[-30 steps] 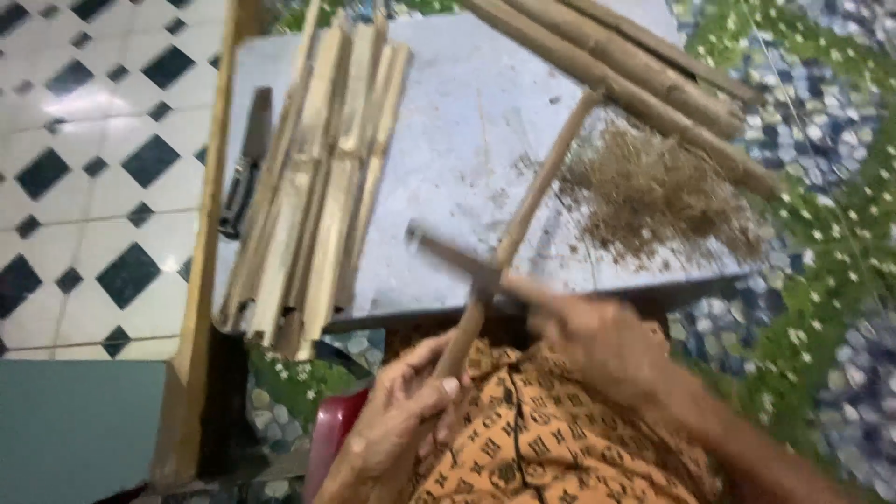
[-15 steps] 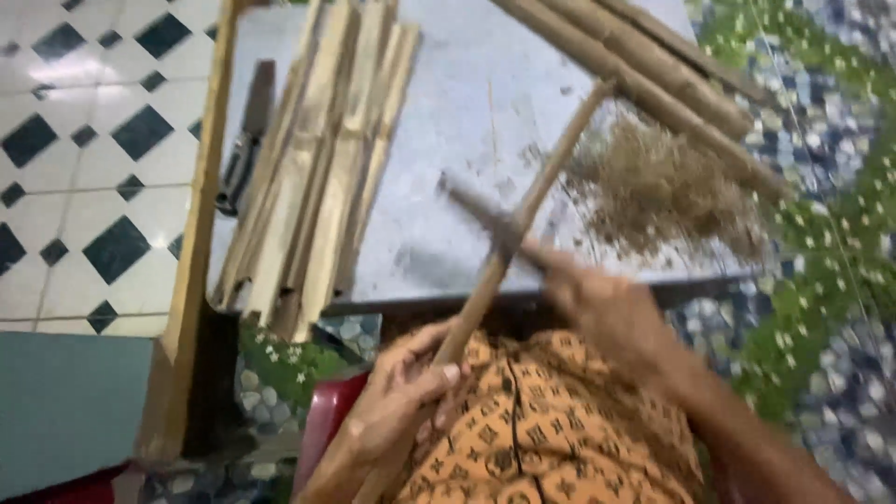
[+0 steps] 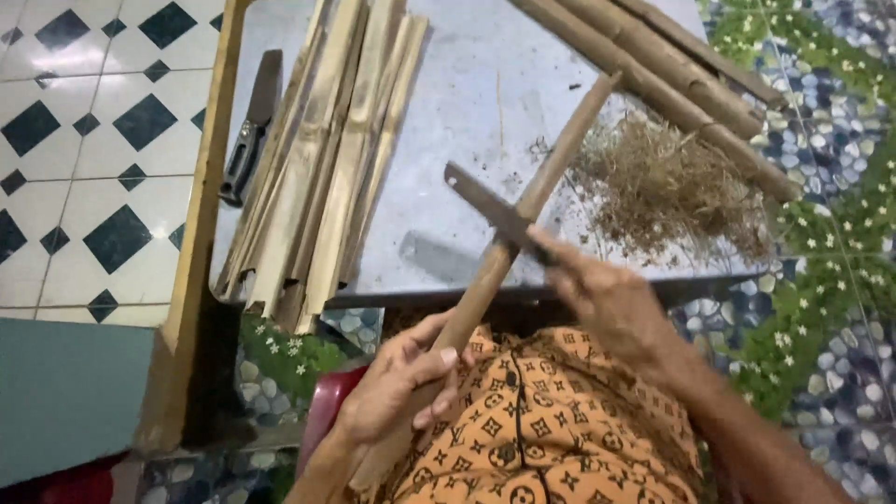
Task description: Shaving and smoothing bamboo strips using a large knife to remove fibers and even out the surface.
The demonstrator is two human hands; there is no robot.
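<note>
left hand (image 3: 397,387) clenched round bamboo stick (image 3: 523,219) — right hand (image 3: 607,299) grips knife (image 3: 490,210) across it.

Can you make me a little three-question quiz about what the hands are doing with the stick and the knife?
1. True or false: the right hand holds a knife whose blade lies across the bamboo stick.
2. Which hand grips the lower end of the stick? A) the left hand B) the right hand C) neither
3. Fill in: the heap of dry shavings lies on the grey ____.

Key: 1 true; 2 A; 3 table. Bonus: the split bamboo strips lie on the table's left side, with a second knife beside them.
</note>
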